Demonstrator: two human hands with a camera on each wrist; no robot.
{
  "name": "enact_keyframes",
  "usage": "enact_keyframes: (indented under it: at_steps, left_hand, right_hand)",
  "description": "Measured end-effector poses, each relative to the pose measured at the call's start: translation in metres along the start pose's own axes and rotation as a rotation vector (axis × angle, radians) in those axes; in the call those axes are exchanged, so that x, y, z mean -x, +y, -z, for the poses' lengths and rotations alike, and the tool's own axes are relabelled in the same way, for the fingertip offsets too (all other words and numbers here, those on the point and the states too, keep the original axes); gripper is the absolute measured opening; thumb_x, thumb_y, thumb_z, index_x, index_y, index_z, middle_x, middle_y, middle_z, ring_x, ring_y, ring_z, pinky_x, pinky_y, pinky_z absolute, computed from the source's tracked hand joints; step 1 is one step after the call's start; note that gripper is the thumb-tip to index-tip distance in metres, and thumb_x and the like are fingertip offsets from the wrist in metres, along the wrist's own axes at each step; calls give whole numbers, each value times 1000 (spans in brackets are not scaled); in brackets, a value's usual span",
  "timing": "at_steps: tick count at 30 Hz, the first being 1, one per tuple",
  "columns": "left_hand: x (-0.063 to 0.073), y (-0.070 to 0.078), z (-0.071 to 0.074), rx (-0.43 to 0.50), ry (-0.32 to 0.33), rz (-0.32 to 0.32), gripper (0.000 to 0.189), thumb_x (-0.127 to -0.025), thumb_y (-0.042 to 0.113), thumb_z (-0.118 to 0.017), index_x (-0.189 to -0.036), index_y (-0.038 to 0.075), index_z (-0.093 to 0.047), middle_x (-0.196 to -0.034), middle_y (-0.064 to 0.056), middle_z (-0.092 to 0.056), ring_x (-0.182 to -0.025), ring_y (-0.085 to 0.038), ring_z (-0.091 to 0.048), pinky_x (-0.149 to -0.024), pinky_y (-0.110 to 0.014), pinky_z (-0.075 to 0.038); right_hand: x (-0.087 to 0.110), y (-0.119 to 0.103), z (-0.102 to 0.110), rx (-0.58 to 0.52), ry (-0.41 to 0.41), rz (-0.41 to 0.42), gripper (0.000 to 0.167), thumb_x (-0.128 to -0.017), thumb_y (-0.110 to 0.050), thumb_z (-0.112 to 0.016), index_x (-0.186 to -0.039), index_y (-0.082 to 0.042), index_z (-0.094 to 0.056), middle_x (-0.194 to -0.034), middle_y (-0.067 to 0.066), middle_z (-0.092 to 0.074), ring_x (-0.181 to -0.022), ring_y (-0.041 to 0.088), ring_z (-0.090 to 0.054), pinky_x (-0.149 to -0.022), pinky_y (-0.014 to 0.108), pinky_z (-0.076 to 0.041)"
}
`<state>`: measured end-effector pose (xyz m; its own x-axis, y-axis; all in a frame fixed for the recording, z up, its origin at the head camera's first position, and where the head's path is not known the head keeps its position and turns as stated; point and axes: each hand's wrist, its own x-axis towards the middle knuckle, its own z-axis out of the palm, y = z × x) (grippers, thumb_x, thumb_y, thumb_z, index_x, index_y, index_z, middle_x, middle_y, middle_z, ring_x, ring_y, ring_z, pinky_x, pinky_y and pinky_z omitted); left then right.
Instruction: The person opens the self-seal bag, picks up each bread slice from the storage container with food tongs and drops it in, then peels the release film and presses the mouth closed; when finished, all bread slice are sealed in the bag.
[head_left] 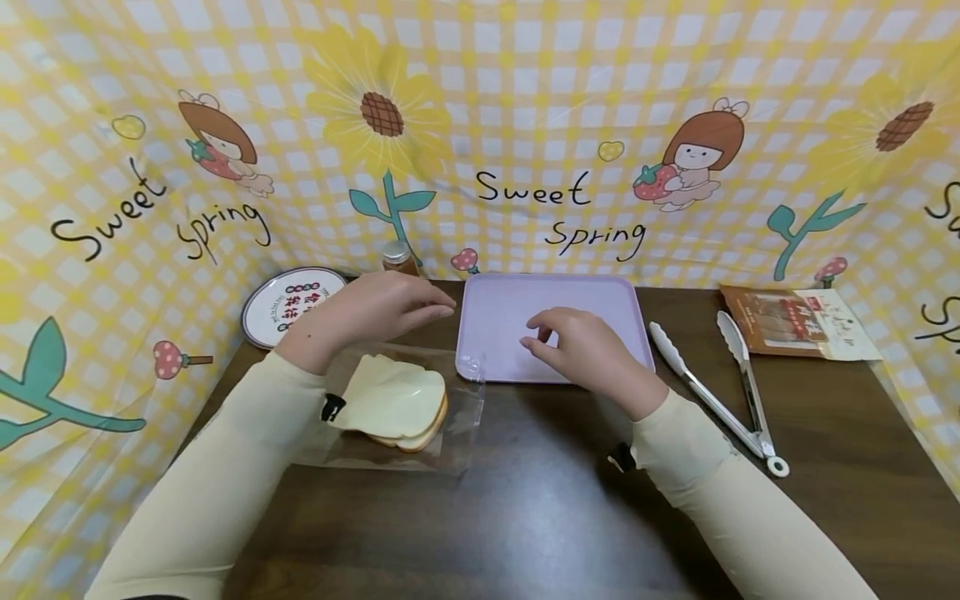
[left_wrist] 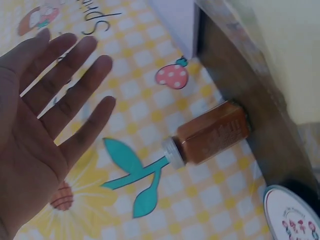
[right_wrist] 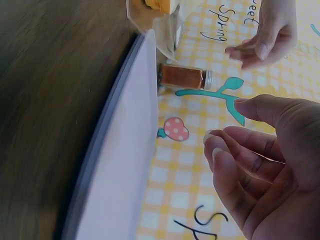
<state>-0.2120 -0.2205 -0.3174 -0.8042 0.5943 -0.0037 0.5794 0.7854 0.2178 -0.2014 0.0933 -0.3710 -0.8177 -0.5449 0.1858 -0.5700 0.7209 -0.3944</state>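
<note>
Sliced bread (head_left: 397, 396), a stack with its top slice shifted askew, lies toward the left edge of the dark wooden desk (head_left: 480, 533), surrounded by a clear plastic bag (head_left: 461, 417); whether the slices are inside the bag or upon it cannot be told. The bag's right side meets the front left corner of a lilac tray (head_left: 495, 325), which lies near the middle of the desk's back edge. The left hand (head_left: 382, 308) is raised above the area behind the bread, empty, its fingers extended and spread wide, as the left wrist view shows. The right hand (head_left: 581, 346) is raised over the front right part of the tray, likewise empty, its fingers loosely bent and the thumb apart from the fingertips. Both forearms wear cream sleeves (head_left: 217, 467). An upright jar (left_wrist: 215, 132) with reddish-brown contents and a silvery cap stands at the desk's back edge, left of the tray. A dark-rimmed white plate (head_left: 262, 312) with printed characters occupies the back left corner. Right of the tray lie tongs (head_left: 708, 400), arms spread, tips toward the back edge; a brown-and-white packet (head_left: 798, 325) lies at the back right corner. Yellow checked cloth (head_left: 525, 83) hangs behind.
</note>
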Motion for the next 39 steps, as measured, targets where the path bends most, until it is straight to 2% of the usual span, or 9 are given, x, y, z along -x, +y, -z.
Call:
enact_keyframes:
  at_steps: [3,5,9,13,17,21,26,33,39]
  left_hand:
    - [-13,-3,-5,19,-18,-22,31,-111,39,-59,-128,22,-79,-125,2,-80,-119,-19,-75,-105,-47,-60]
    - [-21,-5,-10,36,-52,-36,30,-111,35,-60,-127,19,-79,-124,0,-80,-118,-20,-75,-105,-45,-60]
    - [-36,-8,-21,63,-167,-54,28,-109,26,-64,-127,11,-79,-123,-5,-80,-118,-22,-74,-105,-44,-60]
    - [-48,-6,-32,55,-273,-62,29,-109,23,-64,-129,8,-77,-126,-9,-77,-120,-24,-71,-108,-45,-58]
    - [-56,-2,-40,77,-346,-56,28,-108,22,-65,-129,7,-77,-126,-10,-75,-119,-25,-70,-108,-45,-57]
    - [-60,0,-47,112,-408,-13,26,-108,26,-66,-125,10,-77,-123,-9,-73,-116,-24,-68,-107,-44,-56]
    - [-61,1,-52,156,-439,29,19,-107,26,-67,-117,14,-77,-118,-6,-72,-110,-21,-67,-101,-40,-57]
    - [-63,-4,-56,196,-456,34,12,-107,24,-66,-110,17,-76,-108,0,-75,-99,-15,-65,-93,-34,-56]
    - [-64,-4,-57,199,-459,19,13,-108,22,-64,-111,17,-76,-109,0,-75,-99,-13,-64,-93,-33,-56]
  right_hand:
    - [-9,-2,-8,-47,-34,-10,30,-102,-29,-73,-120,-6,-78,-101,7,-80,-86,23,-71,-84,45,-61]
    - [-15,-3,-14,-78,-60,-27,30,-102,-29,-73,-120,-5,-78,-102,8,-79,-89,26,-72,-85,45,-61]
    - [-23,-4,-26,-119,-101,-40,31,-102,-29,-73,-120,-5,-78,-105,8,-79,-98,29,-74,-90,45,-61]
    - [-29,-5,-37,-149,-118,-39,30,-101,-28,-74,-119,-4,-78,-107,9,-79,-102,30,-74,-93,46,-61]
    - [-32,-7,-44,-175,-126,-41,29,-100,-28,-74,-118,-5,-78,-108,9,-78,-103,30,-74,-94,45,-60]
    - [-33,-9,-50,-185,-127,-37,26,-99,-27,-74,-114,-6,-77,-106,8,-77,-99,27,-72,-91,43,-60]
    - [-34,-11,-54,-185,-116,-31,21,-98,-28,-76,-109,-9,-76,-102,6,-75,-92,24,-69,-86,41,-59]
    - [-36,-13,-58,-178,-113,-36,17,-98,-28,-77,-103,-11,-73,-98,4,-74,-85,19,-66,-79,36,-56]
    - [-37,-15,-60,-171,-106,-33,13,-99,-25,-76,-101,-12,-74,-97,4,-74,-82,18,-65,-76,34,-55]
